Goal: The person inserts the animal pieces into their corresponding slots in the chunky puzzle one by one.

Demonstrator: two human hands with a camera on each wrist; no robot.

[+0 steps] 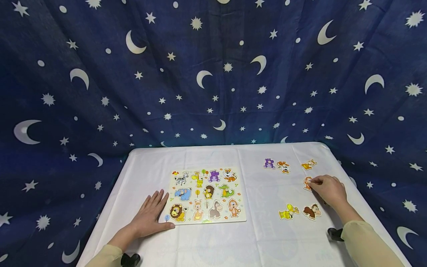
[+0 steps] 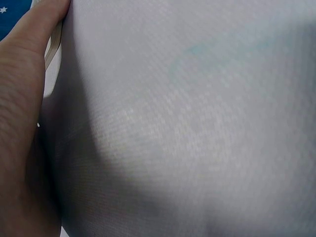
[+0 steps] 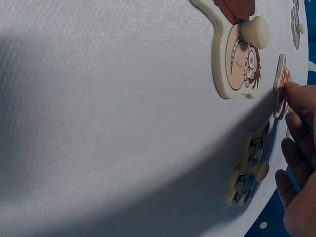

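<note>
A wooden animal puzzle board (image 1: 207,218) lies on the white-covered table. My left hand (image 1: 150,215) is spread flat beside it, thumb at the board's lower left corner; in the left wrist view only part of that hand (image 2: 22,94) shows. My right hand (image 1: 329,191) pinches an orange monkey puzzle piece (image 1: 307,183) between thumb and finger. The right wrist view shows this monkey piece at the fingertips, with a zebra piece (image 3: 247,180) beneath the hand. Nearby lie a brown gorilla piece (image 1: 311,211) and a yellow giraffe piece (image 1: 288,212).
Farther back on the right lie a purple hippo piece (image 1: 268,163), a tiger piece (image 1: 284,167) and a kangaroo piece (image 1: 308,164). Small knobs stand up from the pieces. Behind the table (image 1: 207,244) hangs a dark blue cloth (image 1: 213,107) with moons and stars.
</note>
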